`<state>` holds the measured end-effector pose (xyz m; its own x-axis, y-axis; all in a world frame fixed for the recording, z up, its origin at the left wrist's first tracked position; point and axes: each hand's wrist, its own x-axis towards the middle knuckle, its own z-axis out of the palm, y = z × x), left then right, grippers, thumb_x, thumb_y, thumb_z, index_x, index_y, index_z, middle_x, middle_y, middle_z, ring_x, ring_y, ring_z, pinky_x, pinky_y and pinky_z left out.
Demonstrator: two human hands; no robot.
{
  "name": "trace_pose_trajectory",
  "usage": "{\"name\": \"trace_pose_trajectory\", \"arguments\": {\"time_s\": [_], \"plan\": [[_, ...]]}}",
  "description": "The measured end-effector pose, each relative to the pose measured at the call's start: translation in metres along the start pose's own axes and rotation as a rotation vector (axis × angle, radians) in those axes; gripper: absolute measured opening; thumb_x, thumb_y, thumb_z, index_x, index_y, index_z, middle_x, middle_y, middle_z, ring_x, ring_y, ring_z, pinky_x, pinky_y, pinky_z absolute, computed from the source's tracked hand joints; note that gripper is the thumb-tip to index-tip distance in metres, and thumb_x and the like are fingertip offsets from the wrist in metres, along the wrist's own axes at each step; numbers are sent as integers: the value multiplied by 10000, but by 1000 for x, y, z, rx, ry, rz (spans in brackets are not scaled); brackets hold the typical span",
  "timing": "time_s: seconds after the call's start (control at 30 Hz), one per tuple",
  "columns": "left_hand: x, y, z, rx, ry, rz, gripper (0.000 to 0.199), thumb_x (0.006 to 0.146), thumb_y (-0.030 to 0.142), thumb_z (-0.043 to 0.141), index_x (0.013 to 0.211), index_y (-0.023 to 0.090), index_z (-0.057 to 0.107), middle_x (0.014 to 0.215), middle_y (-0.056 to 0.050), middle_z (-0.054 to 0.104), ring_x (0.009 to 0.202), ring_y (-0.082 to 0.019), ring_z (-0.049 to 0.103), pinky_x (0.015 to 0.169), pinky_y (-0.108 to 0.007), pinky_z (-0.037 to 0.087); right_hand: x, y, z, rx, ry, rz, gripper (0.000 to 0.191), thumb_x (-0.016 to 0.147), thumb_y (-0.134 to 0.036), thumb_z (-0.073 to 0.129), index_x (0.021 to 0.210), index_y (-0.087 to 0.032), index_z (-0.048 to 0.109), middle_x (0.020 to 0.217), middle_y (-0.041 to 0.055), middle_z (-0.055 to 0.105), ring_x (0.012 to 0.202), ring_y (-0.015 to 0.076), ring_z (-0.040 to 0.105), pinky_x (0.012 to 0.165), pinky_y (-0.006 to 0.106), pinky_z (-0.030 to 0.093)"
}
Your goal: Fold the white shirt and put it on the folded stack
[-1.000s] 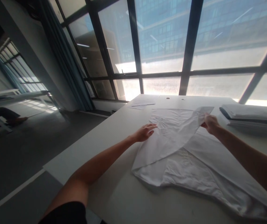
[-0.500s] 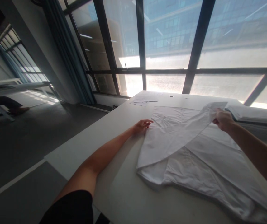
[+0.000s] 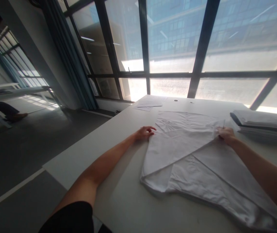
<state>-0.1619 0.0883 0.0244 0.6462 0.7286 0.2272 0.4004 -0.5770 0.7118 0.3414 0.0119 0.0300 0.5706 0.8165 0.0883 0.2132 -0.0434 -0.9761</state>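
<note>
A: "Since earlier, the left hand (image 3: 145, 133) barely shifts; the right hand (image 3: 226, 134) lowers the flap (image 3: 174, 147) of the white garment (image 3: 198, 176)."

B: "Their grips?"

A: "Left fingers curl loosely near its edge, contact unclear; the right pinches the flap. It lies on the table (image 3: 119, 200)."

B: "Unless it's anchored, a rightward tug could skew or crease it."

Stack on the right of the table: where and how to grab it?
Probably the left end of the folded stack, coming from the left, fingers under the bottom layer, thumb on top. It lies flat in layers, and that end faces open tabletop; the right end runs out of view.
</note>
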Motion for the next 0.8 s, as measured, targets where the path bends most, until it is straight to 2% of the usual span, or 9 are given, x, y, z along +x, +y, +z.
{"name": "trace_pose_trajectory", "arguments": {"time_s": [0.1, 0.23, 0.27, 0.4, 0.5, 0.57, 0.63, 0.7, 0.8], "plan": [[-2, 4, -3, -17, -18, -33, 583, 840, 566, 729, 1213, 119, 769, 774, -17, 646, 750, -149, 570, 784, -280, 475, 0, 9, -2, -100, 90, 77, 234, 805, -57, 691, 623, -176, 605, 527, -13, 528, 552, 147, 493, 501, 266, 375], [-2, 5, -6, -7, 10, -63, 580, 816, 561, 753, 1197, 125, 792, 770, -26, 651, 733, -145, 552, 754, -280, 460, 11, 6, 6, -167, 104, 83, 35, 824, -147, 708, 814, -150, 675, 638, -12, 613, 573, 129, 555, 540, 234, 465], [-2, 4, -6, -5, 19, -65, 584, 812, 559, 753, 1200, 125, 792, 765, -27, 648, 728, -144, 546, 748, -280, 457, 15, 6, 7, -202, 107, 75, 45, 830, -167, 705, 865, -145, 687, 669, -6, 630, 595, 133, 580, 563, 238, 492], [-2, 0, -8, 14, 22, -36, 573, 810, 530, 736, 1191, 106, 797, 751, -36, 644, 733, -153, 537, 770, -295, 451, 21, 12, 6, -410, 150, 46, 297, 767, -185, 760, 1053, -124, 706, 873, 89, 709, 869, 251, 691, 793, 376, 574], [-3, 2, -10, 55, 4, -21, 545, 817, 506, 711, 1195, 122, 796, 777, -36, 659, 754, -159, 539, 800, -302, 449, 16, 17, 3, -534, 188, 21, 525, 754, -219, 788, 1259, -149, 659, 1130, 186, 709, 1135, 368, 645, 990, 513, 507], [-4, 5, -11, 76, -13, -40, 541, 816, 502, 689, 1199, 134, 793, 778, -26, 661, 741, -157, 529, 777, -293, 445, 6, 16, 8, -670, 199, -77, 541, 838, -273, 729, 1346, -130, 614, 1285, 264, 645, 1259, 425, 568, 1040, 561, 458], [-4, 9, -12, 86, -33, -70, 543, 813, 505, 664, 1196, 141, 789, 760, -10, 650, 722, -154, 519, 739, -280, 438, -6, 11, 21, -824, 179, -226, 494, 930, -297, 611, 1385, -107, 592, 1398, 294, 573, 1349, 437, 492, 1077, 556, 425], [-3, 11, -12, 96, -46, -91, 540, 810, 504, 641, 1188, 147, 788, 749, 1, 640, 716, -154, 512, 720, -271, 433, -20, 2, 41, -931, 98, -383, 467, 984, -286, 499, 1413, -125, 585, 1493, 250, 527, 1419, 396, 434, 1130, 521, 384], [-2, 9, -12, 144, -50, -91, 519, 819, 486, 616, 1184, 159, 785, 796, -2, 662, 732, -154, 508, 733, -271, 436, -32, -9, 73, -1013, -149, -596, 487, 1027, -323, 419, 1457, -151, 570, 1626, 177, 422, 1525, 327, 314, 1222, 504, 271]]}}
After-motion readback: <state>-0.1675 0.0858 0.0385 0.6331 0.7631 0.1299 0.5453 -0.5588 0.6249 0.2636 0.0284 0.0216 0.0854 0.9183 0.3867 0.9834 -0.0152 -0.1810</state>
